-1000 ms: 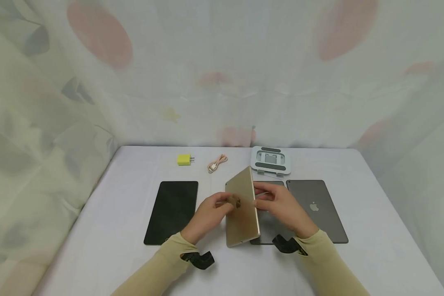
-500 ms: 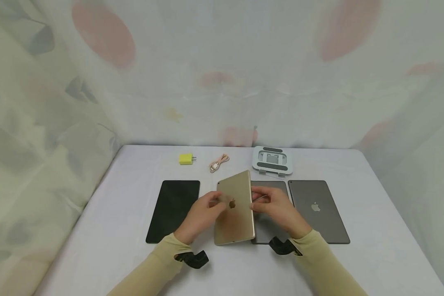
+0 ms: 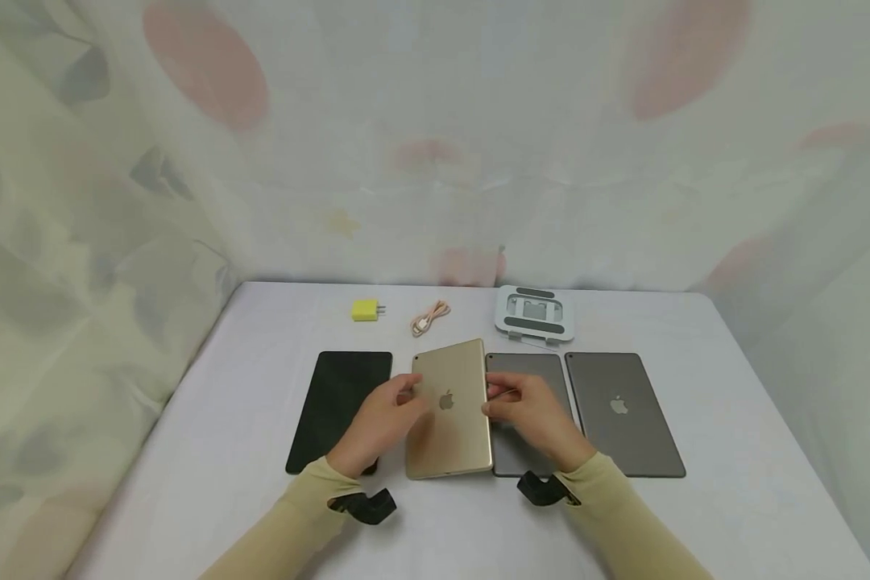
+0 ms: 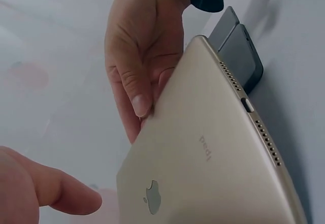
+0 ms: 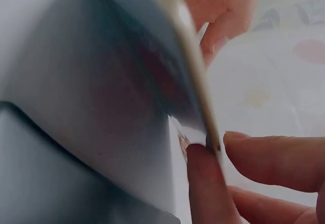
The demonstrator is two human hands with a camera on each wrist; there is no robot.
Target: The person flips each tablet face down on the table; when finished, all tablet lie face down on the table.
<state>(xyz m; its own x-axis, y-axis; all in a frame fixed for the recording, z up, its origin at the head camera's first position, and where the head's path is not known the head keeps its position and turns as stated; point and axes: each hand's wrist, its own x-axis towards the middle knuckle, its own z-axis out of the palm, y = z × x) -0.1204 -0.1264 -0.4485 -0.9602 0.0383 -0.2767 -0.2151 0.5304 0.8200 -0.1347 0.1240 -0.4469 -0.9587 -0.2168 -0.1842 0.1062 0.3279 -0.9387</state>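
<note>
A gold tablet (image 3: 453,427) stands tilted, back facing me, with its lower edge near the table. My right hand (image 3: 532,415) pinches its right edge; in the right wrist view thumb and fingers (image 5: 274,160) lie on both sides of that edge. At the tablet's left side is my left hand (image 3: 377,423), fingers loosely bent. The left wrist view shows a left finger (image 4: 71,196) apart from the gold back (image 4: 198,132). A black tablet (image 3: 341,395) lies to the left, a grey one (image 3: 522,451) to the right, partly behind my right hand.
Another grey tablet (image 3: 623,419) lies farther right. Along the back of the white table (image 3: 435,540) are a yellow charger plug (image 3: 366,310), a pink coiled cable (image 3: 430,318) and a pale folding stand (image 3: 534,314). Patterned cloth (image 3: 435,161) hangs behind.
The gold tablet has moved left and turned, so more of its back faces me. Both hands have shifted left with it, and more of the nearer grey tablet shows.
</note>
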